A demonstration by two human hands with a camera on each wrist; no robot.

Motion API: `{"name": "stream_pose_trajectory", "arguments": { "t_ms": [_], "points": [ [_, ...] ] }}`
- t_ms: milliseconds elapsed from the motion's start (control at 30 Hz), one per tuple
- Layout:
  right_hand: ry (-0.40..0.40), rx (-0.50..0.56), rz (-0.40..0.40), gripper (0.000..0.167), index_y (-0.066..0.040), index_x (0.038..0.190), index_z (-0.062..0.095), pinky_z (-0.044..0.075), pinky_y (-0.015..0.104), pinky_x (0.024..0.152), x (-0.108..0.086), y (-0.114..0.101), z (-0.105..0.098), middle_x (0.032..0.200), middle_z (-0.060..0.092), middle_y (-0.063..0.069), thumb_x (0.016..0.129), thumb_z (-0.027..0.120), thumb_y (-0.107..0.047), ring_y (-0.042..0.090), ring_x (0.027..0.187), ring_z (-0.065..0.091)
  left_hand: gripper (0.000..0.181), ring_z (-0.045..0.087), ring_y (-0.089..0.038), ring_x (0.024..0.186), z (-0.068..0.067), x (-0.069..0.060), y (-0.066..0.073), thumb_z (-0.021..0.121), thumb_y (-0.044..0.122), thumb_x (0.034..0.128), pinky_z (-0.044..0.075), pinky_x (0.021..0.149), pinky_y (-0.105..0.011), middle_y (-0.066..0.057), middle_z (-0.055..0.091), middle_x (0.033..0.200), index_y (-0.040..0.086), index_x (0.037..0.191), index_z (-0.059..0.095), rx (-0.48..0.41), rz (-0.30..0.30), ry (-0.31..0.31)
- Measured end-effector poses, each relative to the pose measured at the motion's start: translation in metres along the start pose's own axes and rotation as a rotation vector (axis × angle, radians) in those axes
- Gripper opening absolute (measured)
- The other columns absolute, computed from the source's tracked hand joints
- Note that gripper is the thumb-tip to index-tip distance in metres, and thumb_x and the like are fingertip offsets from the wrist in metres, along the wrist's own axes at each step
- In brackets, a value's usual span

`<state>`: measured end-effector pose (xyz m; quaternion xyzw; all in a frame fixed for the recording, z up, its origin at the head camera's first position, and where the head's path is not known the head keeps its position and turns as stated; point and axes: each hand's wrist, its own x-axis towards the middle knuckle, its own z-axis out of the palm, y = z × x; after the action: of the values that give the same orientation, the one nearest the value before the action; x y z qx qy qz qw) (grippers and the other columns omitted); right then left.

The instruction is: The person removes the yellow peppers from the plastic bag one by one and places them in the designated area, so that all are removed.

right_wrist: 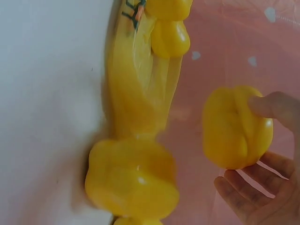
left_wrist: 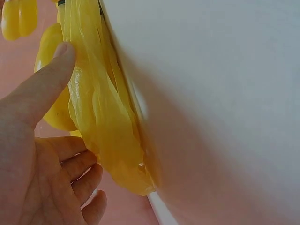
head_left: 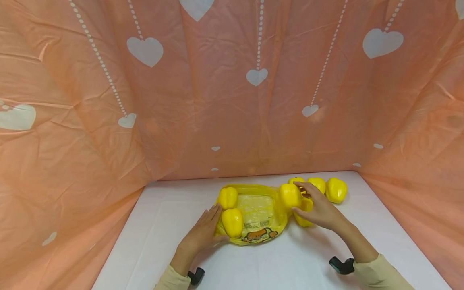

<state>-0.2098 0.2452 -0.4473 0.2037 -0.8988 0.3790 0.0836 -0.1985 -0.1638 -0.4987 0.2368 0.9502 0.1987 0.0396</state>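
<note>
- Yellow pepper (head_left: pixel 290 196) pinched between thumb and fingers of the right hand (head_left: pixel 320 207), near the bag's end on that side; the right wrist view shows it lifted, apart from the lower pepper (head_left: pixel 307 204) below that hand.
- Yellow bag (head_left: pixel 255 205) lying between the hands; small lines of print (head_left: pixel 257 224) on it are too small to read, with a brown cartoon figure (head_left: pixel 258 235) nearer the person.
- Two peppers (head_left: pixel 232 222) at the bag's left end, just beside the left hand (head_left: pixel 203 229); I cannot tell whether they are inside it.
- Left hand against the bag, fingers extended, thumb spread away from them; the left wrist view shows the bag's folded side, hidden from the head view.
- Three more peppers (head_left: pixel 336 190) beyond the right hand.
</note>
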Motion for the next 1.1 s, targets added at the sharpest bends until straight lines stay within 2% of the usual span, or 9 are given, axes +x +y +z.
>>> {"name": "stream_pose_trajectory", "arguments": {
  "t_ms": [200,567,867,967,1033,1100],
  "points": [
    [-0.001,-0.019,0.026,0.084,-0.003,0.159,0.041,0.050,0.068,0.111,-0.007,0.008,-0.014,0.150,0.053,0.023,0.091,0.088,-0.019,0.046,0.134,0.056,0.103,0.025,-0.040,0.162,0.000,0.000,-0.001,0.084,0.043,0.0934,0.020,0.134,-0.055,-0.026,0.026,0.173,-0.012,0.163,0.031,0.003,0.004,-0.001],
    [0.012,-0.063,0.073,0.083,-0.002,0.157,0.043,0.049,0.069,0.111,-0.020,0.027,-0.034,0.147,0.054,0.023,0.091,0.089,-0.022,0.045,0.131,0.056,0.104,0.023,-0.039,0.163,-0.001,0.000,0.000,0.083,0.045,0.0937,0.018,0.135,-0.055,-0.025,0.025,0.175,-0.010,0.164,0.030,-0.012,-0.010,-0.021],
    [0.010,-0.079,0.099,0.081,-0.002,0.157,0.043,0.047,0.067,0.112,-0.032,0.040,-0.046,0.147,0.055,0.026,0.092,0.087,-0.023,0.046,0.131,0.057,0.104,0.023,-0.039,0.163,0.000,0.001,-0.001,0.083,0.045,0.0931,0.018,0.134,-0.055,-0.025,0.025,0.175,-0.010,0.164,0.030,-0.008,-0.005,-0.012],
    [0.026,-0.100,0.098,0.081,-0.002,0.156,0.045,0.054,0.054,0.112,-0.035,0.043,-0.049,0.147,0.055,0.025,0.091,0.088,-0.024,0.045,0.130,0.058,0.105,0.023,-0.039,0.163,0.000,0.001,0.000,0.083,0.045,0.0930,0.018,0.135,-0.055,-0.025,0.025,0.175,-0.010,0.164,0.030,-0.012,-0.011,-0.015],
    [0.036,-0.104,0.096,0.082,-0.003,0.156,0.045,0.057,0.031,0.109,-0.037,0.045,-0.052,0.147,0.055,0.024,0.090,0.089,-0.025,0.044,0.128,0.059,0.105,0.023,-0.039,0.163,0.000,0.001,0.000,0.084,0.045,0.0926,0.018,0.134,-0.055,-0.025,0.025,0.174,-0.010,0.164,0.030,-0.016,-0.014,-0.015],
    [0.046,-0.105,0.088,0.082,-0.002,0.156,0.045,0.050,0.012,0.103,-0.039,0.048,-0.053,0.147,0.055,0.024,0.090,0.089,-0.024,0.044,0.127,0.059,0.105,0.024,-0.039,0.163,0.000,0.001,0.001,0.084,0.044,0.0927,0.019,0.134,-0.055,-0.025,0.025,0.174,-0.010,0.164,0.030,-0.017,-0.014,-0.015]
  ]
}}
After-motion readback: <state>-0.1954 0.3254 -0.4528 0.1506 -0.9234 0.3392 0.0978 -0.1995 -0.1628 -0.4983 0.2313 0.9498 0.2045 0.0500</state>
